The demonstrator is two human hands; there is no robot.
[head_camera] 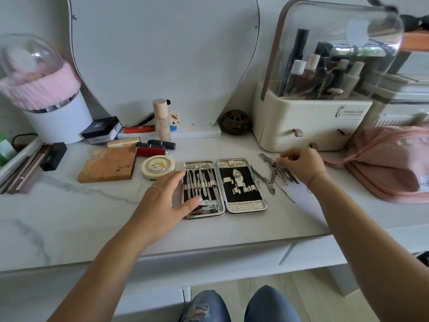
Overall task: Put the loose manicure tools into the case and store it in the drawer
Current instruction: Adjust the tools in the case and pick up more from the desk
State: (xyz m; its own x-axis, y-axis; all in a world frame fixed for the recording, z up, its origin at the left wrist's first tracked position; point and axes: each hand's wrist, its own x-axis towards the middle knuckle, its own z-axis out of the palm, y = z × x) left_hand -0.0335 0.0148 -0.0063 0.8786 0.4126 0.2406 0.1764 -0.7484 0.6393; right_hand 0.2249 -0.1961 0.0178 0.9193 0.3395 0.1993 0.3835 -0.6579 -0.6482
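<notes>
Right hand (301,165) is pinching into the loose steel manicure tools (271,180), fingers curled on one. The pile is lying just right of the open gold-rimmed black-lined manicure case (246,208), mid white marbled bench (69,217), toward the front edge. Left hand (170,198) is resting flat, fingers straight, on the case's left half.
</notes>
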